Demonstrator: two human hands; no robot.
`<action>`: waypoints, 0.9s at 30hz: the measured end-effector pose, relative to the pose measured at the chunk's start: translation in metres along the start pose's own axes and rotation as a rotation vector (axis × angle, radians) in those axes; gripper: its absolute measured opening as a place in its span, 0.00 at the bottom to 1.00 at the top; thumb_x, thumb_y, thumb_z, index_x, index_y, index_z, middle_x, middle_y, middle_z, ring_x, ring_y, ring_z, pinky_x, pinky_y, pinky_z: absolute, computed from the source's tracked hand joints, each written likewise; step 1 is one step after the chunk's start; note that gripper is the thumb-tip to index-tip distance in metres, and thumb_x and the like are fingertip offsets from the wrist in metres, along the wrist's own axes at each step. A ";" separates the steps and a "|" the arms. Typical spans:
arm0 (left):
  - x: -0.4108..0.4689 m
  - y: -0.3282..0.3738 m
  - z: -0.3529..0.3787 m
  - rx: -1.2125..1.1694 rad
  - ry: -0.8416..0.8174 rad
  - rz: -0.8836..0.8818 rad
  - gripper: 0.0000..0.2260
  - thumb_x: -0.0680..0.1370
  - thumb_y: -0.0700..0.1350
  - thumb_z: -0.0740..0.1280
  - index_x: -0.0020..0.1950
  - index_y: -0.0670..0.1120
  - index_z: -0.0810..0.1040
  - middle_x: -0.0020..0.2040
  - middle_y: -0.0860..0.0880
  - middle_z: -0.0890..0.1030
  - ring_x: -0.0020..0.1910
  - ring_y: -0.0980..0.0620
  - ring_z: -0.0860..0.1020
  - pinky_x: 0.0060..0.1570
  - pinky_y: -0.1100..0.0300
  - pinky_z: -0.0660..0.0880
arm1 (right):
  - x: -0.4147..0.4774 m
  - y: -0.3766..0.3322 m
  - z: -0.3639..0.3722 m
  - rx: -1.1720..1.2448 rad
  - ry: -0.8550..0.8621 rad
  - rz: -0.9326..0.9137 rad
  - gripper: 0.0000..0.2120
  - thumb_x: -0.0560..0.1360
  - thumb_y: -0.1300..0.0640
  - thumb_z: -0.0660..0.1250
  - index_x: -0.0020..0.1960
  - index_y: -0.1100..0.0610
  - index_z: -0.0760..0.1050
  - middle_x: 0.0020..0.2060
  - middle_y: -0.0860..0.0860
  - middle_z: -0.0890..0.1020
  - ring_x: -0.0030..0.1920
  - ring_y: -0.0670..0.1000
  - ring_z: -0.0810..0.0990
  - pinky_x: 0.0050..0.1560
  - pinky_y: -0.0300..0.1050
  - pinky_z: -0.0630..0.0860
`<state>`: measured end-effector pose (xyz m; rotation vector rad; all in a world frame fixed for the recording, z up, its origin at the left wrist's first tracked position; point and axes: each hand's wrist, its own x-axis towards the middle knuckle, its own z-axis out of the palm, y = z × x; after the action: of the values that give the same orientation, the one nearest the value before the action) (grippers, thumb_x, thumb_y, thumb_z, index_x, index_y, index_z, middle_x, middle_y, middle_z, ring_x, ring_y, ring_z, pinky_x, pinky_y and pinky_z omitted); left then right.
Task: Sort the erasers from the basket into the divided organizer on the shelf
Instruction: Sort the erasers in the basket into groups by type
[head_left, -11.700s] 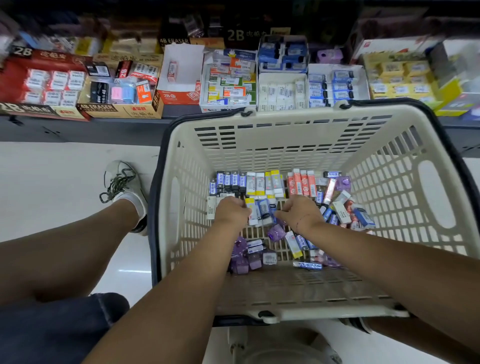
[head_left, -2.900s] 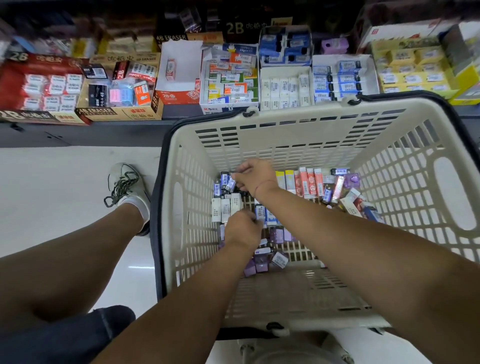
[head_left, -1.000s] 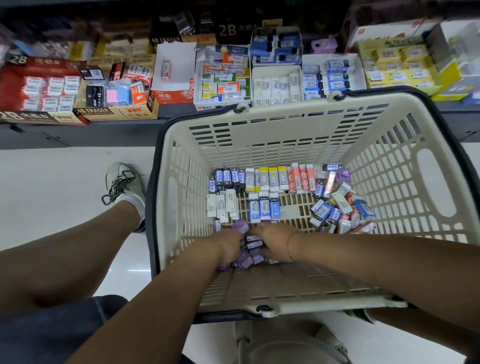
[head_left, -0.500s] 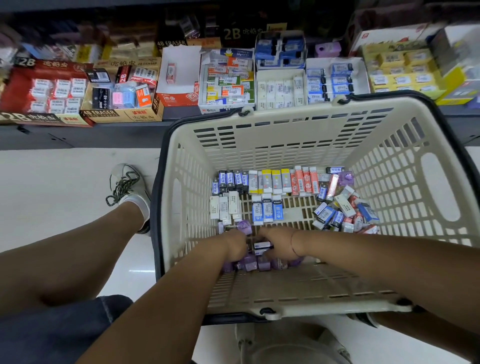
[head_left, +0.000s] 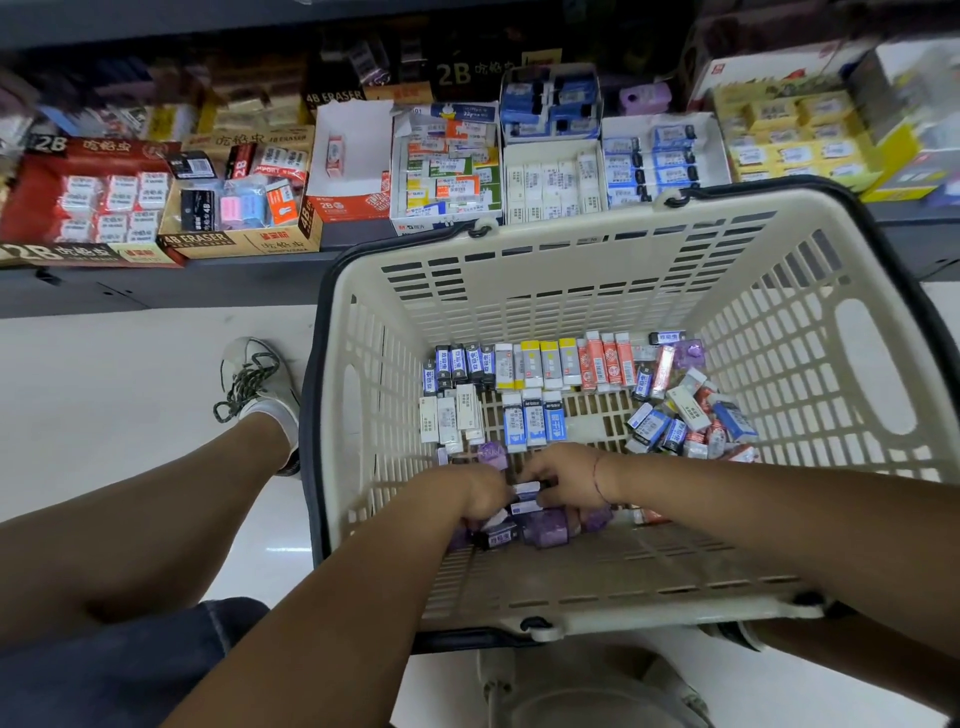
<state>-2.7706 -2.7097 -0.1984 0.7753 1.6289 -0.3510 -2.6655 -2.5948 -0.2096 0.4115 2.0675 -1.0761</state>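
A cream plastic basket (head_left: 571, 223) stands on the floor in front of me, with erasers on its bottom. Along its far side lie rows of dark blue erasers (head_left: 460, 364), yellow erasers (head_left: 545, 364) and red erasers (head_left: 605, 361). White erasers (head_left: 452, 418) and blue erasers (head_left: 532, 421) lie in front of them. A mixed heap (head_left: 685, 415) sits at the right. My left hand (head_left: 480, 493) curls into the purple erasers (head_left: 545, 525) near the front. My right hand (head_left: 563, 478) pinches a white-labelled eraser (head_left: 527, 487) right beside it. The white divided organizer (head_left: 551, 147) stands on the shelf behind the basket.
Several display boxes fill the low shelf: red 2B boxes (head_left: 78, 197) at the left, a 4B eraser box (head_left: 239, 208), a nearly bare white box (head_left: 353, 156), yellow packs (head_left: 789, 140) at the right. My left leg and shoe (head_left: 254, 379) lie beside the basket.
My right hand came back from the far row to the purple heap, where the left hand also works. Over the last half second both hands stay there, barely shifting.
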 end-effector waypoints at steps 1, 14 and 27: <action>0.000 0.000 0.000 0.001 -0.023 -0.008 0.19 0.84 0.50 0.51 0.66 0.39 0.71 0.53 0.40 0.81 0.40 0.46 0.77 0.44 0.56 0.73 | -0.001 0.001 -0.001 0.006 -0.005 -0.004 0.17 0.76 0.61 0.67 0.65 0.56 0.75 0.61 0.53 0.78 0.59 0.54 0.77 0.55 0.40 0.72; 0.002 -0.002 0.005 0.162 -0.115 0.072 0.18 0.77 0.55 0.66 0.60 0.43 0.78 0.52 0.44 0.82 0.41 0.47 0.78 0.48 0.56 0.75 | -0.015 0.021 -0.007 0.227 -0.032 0.021 0.20 0.79 0.65 0.62 0.70 0.60 0.68 0.72 0.59 0.66 0.26 0.45 0.79 0.27 0.36 0.76; -0.034 -0.003 -0.018 -0.349 0.025 0.175 0.12 0.80 0.53 0.62 0.53 0.44 0.75 0.36 0.48 0.73 0.32 0.53 0.70 0.35 0.60 0.68 | -0.019 0.016 -0.015 0.696 0.008 0.160 0.14 0.77 0.67 0.63 0.63 0.62 0.74 0.52 0.63 0.81 0.31 0.48 0.82 0.31 0.39 0.79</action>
<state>-2.7849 -2.7101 -0.1624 0.6500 1.5754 0.0684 -2.6511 -2.5718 -0.1991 0.9015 1.5788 -1.6737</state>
